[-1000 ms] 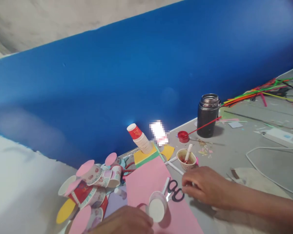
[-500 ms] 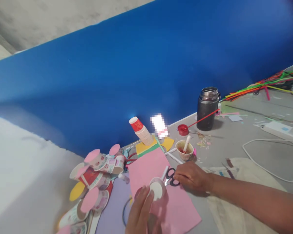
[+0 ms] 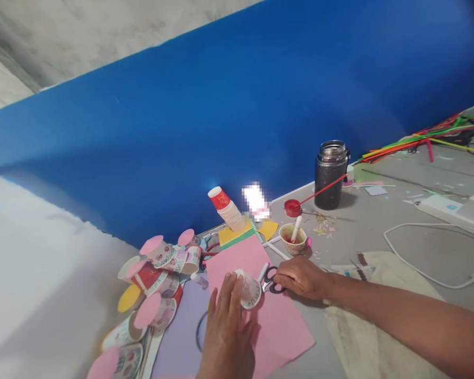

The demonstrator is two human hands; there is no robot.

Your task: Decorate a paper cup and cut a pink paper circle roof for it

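Note:
A printed paper cup stands or leans on the pink sheet. My left hand is at the cup's left side, its fingers stretched and touching or nearly touching it. Right of the cup, black-handled scissors lie beside a white stick. My right hand rests by the scissor handles with its fingers curled; what they hold, if anything, is hidden.
Decorated cups crowd the left side. Farther back are a tilted cup stack, a bowl with a brush, a red pot and a dark flask. A cloth lies under my right forearm.
The cup has turned from showing its round end to showing its printed side. My left hand has shifted up and its fingers are more upright. The view has moved slightly.

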